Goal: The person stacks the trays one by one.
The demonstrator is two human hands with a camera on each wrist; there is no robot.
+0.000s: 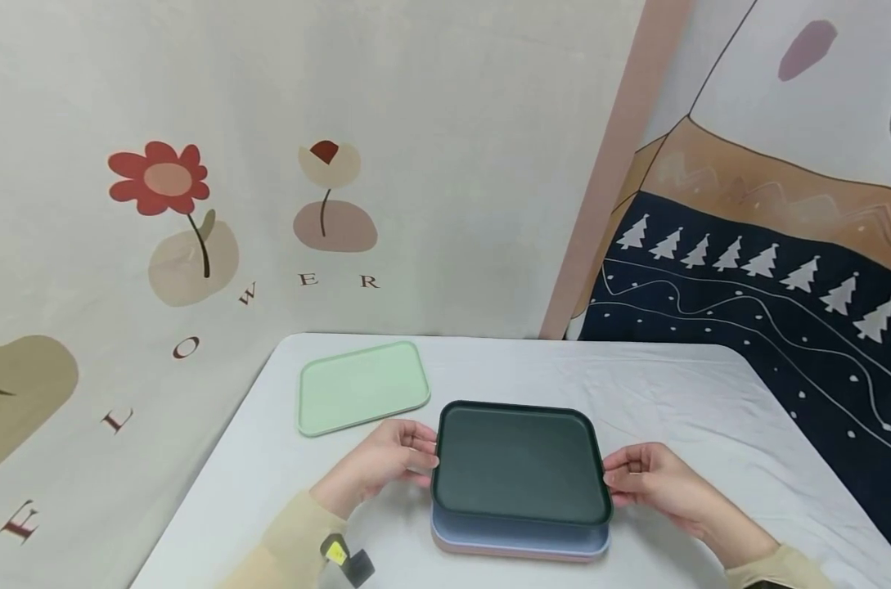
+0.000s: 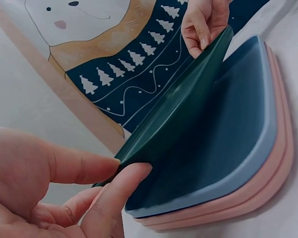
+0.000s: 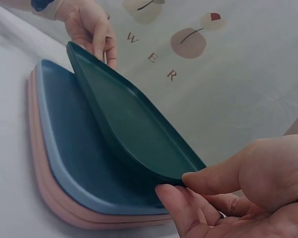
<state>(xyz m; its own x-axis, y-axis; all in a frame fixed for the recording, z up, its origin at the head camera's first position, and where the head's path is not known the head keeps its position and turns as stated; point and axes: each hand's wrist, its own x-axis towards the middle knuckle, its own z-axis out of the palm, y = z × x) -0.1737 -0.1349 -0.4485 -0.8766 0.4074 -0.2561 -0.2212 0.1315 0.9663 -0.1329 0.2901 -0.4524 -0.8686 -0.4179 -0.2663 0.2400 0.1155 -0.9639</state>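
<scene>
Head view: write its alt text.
A left hand and right hand hold a dark green tray by opposite edges over a blue tray atop a pink tray on a white table. A light green tray lies farther back, to the left.

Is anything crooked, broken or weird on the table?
Nothing looks broken or spilled. The light green tray lies askew on the white table, at an angle to its far edge. The dark green tray slants over the blue tray, but the left hand and right hand hold it up.
</scene>
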